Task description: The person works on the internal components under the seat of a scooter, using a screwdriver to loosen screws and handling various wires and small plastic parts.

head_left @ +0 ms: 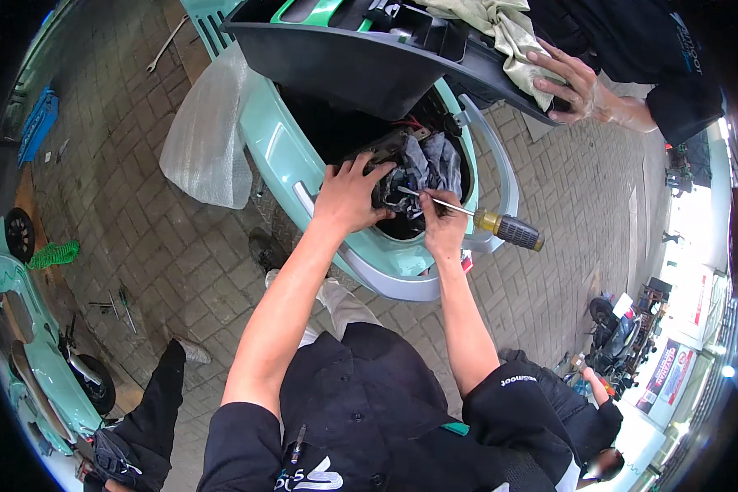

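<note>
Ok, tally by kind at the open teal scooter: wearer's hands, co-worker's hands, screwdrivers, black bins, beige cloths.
Wearer's hands: 2 (left hand, right hand)
Co-worker's hand: 1
Screwdriver: 1
Black bin: 1
Beige cloth: 1
Total: 6

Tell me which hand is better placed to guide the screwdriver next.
Probably the right: the right hand already holds the screwdriver by its shaft, while the left hand is beside the tip, against the dark parts.
</note>
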The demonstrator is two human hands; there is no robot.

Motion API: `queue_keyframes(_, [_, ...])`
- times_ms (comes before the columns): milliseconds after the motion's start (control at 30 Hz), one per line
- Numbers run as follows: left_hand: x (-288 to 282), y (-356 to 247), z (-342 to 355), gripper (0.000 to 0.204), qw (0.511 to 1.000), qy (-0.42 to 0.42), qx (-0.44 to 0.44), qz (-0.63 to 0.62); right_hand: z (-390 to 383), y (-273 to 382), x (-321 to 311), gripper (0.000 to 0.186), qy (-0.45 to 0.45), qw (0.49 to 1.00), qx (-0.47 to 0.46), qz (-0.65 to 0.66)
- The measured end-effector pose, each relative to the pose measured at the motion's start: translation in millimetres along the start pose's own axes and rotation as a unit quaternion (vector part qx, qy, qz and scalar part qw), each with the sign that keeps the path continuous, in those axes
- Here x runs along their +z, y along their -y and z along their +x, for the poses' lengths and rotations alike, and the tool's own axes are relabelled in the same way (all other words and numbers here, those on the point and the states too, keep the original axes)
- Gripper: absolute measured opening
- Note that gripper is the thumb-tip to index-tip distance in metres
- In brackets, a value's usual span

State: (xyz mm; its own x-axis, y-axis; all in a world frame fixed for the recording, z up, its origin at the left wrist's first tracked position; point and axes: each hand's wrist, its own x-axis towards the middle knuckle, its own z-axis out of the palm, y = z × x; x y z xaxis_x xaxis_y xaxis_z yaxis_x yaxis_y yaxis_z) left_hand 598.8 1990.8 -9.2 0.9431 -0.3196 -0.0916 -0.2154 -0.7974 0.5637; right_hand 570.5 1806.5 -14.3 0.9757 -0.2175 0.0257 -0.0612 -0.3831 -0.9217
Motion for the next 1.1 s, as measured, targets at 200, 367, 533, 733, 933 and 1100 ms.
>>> queue_keyframes(200, [3.8,-0.1,0.2,0.077,1.000,-0.012,0.008,0.013,0.2,1.8,0.9,0.010,0.007,0.999,-0.007,-0.033])
queue_keyframes(367, [-1.0,-3.1,0.6,0.077,1.000,-0.002,0.001,0.026,-0.1,0.3,-2.5,0.010,-0.001,1.000,-0.010,-0.027])
queue_keyframes(533, [-0.4,-3.5,1.1,0.078,0.999,-0.003,0.002,0.034,-0.4,-2.0,-3.3,0.012,-0.013,1.000,-0.006,-0.001])
queue_keyframes(733, [0.5,-3.8,0.4,0.079,1.000,-0.005,0.004,0.021,-1.7,6.9,-2.0,0.012,-0.002,0.999,-0.018,-0.045])
queue_keyframes(933, [1.4,-3.3,0.5,0.079,1.000,-0.004,0.000,0.020,-1.0,3.0,-1.4,0.013,0.001,1.000,-0.016,-0.001])
queue_keyframes(1100, [1.4,-4.3,0.3,0.079,1.000,-0.004,-0.001,0.020,-1.6,3.8,-2.6,0.012,0.001,1.000,-0.013,-0.022])
